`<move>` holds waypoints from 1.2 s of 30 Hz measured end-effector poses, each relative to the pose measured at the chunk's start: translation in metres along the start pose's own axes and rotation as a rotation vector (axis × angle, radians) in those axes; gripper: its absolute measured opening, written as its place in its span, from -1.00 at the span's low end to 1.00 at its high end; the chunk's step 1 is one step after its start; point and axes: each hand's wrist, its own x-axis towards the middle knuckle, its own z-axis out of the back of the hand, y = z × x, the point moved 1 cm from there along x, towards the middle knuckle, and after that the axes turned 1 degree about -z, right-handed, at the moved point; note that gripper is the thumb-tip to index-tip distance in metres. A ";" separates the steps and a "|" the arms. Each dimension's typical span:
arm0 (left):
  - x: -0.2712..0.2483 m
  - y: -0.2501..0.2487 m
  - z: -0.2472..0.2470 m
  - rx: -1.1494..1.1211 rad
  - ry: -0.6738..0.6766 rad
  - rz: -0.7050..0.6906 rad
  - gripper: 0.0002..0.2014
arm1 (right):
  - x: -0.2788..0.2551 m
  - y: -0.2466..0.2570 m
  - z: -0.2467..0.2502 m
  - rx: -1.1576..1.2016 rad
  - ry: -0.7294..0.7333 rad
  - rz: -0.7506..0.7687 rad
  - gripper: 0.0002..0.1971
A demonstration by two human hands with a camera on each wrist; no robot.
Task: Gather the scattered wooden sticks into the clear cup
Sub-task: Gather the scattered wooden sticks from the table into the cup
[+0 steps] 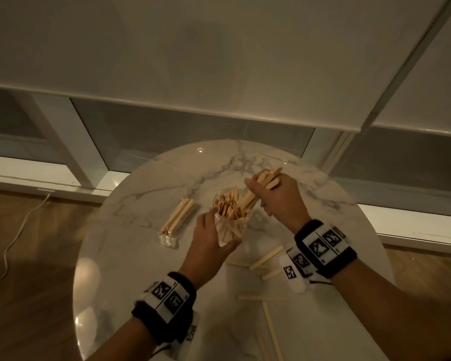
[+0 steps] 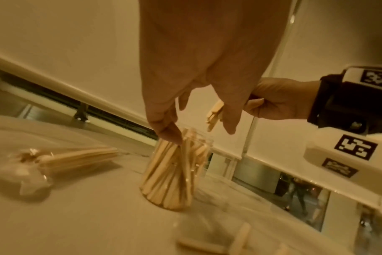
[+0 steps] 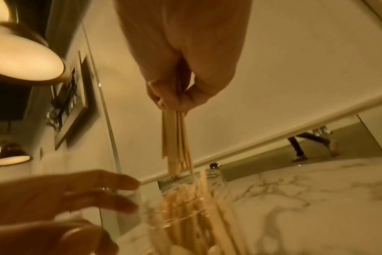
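Crowding is the chief hazard: the clear plastic cup [image 1: 229, 217], standing near the middle of the round white marble-patterned table [image 1: 141, 251], is already packed with pale flat wooden sticks [image 2: 172, 174] whose tips reach above its rim. A small bundle of the same sticks [image 3: 177, 138] is gripped in the curled fingers of the right hand [image 1: 279, 199] and is held tilted just above the far side of the mouth, its lower ends close to the rim but, as far as can be judged, not yet inside. If the bundle is pushed down onto the standing tips, it is likely to be stopped or splayed, and some sticks could be spilled back onto the table.

The left hand [image 1: 211, 243] is placed at the near side of the cup with fingers spread and only loosely bent; in the wrist views the fingertips [image 2: 170, 136] are seen at or just beside the rim, and a firm grasp cannot be confirmed. With so light a steadying, the cup could be tipped by a sideways push.

Several loose sticks [image 1: 266, 257] are left scattered near the front edge, under the right forearm, where they could be brushed off. A wrapped packet of sticks [image 1: 177, 217] lies left of the cup.
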 end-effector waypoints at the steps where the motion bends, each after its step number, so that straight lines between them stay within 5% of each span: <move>1: 0.007 -0.001 0.003 0.053 -0.018 -0.030 -0.24 | 0.009 -0.004 -0.004 -0.023 -0.020 0.014 -0.85; 8: 0.052 0.026 0.005 0.184 0.117 0.049 0.01 | 0.034 -0.040 -0.035 -0.304 0.065 0.006 -0.73; 18: 0.045 0.033 -0.003 -0.029 -0.039 0.001 -0.21 | 0.033 -0.042 -0.033 -0.136 0.011 -0.200 -0.69; 24: 0.042 0.033 -0.008 -0.084 -0.054 -0.012 -0.24 | 0.018 -0.042 -0.049 -0.552 0.159 -0.103 -0.70; 30: 0.042 0.035 -0.011 -0.093 -0.073 -0.007 -0.24 | 0.014 -0.033 -0.043 -0.554 0.249 0.074 -0.78; 36: 0.043 0.038 -0.017 -0.109 -0.057 -0.027 -0.22 | 0.026 -0.038 -0.035 -0.432 0.230 -0.128 -0.70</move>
